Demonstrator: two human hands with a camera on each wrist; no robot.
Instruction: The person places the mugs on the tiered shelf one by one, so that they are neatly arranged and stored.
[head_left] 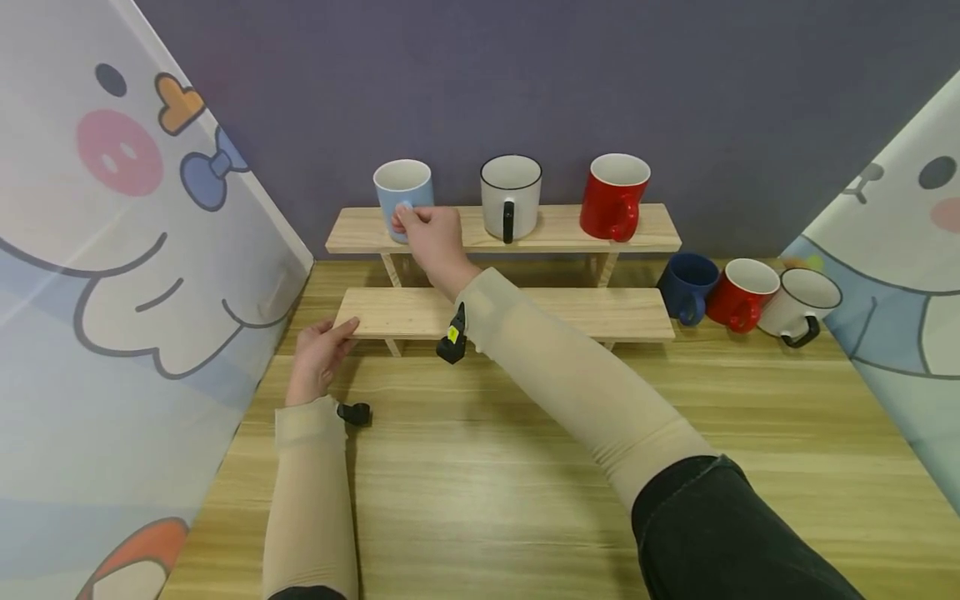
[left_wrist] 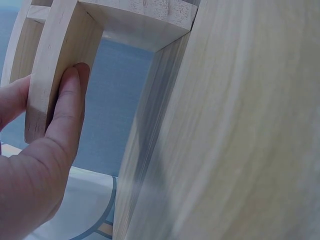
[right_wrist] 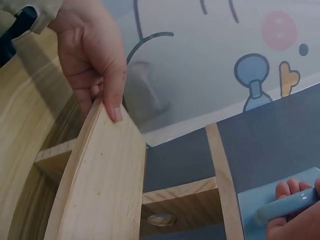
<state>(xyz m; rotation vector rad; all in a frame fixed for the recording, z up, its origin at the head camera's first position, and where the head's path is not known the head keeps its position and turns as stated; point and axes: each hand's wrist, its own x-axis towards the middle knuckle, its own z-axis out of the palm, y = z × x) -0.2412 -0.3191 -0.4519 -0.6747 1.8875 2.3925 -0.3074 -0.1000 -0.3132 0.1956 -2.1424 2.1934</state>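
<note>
A light blue mug stands upright at the left end of the upper shelf of a two-tier wooden rack. My right hand holds it by the handle, fingers curled round it in the right wrist view. Down at the left end of the lower shelf, my left hand pinches the board between thumb and fingers; the left wrist view shows the fingers under that board. Beside the blue mug stand a white mug with a black handle and a red mug.
Right of the rack, on the wooden table, a dark blue mug, a red mug with white inside and a white black-rimmed mug stand close together. Cartoon-printed panels flank the table; a dark wall rises behind.
</note>
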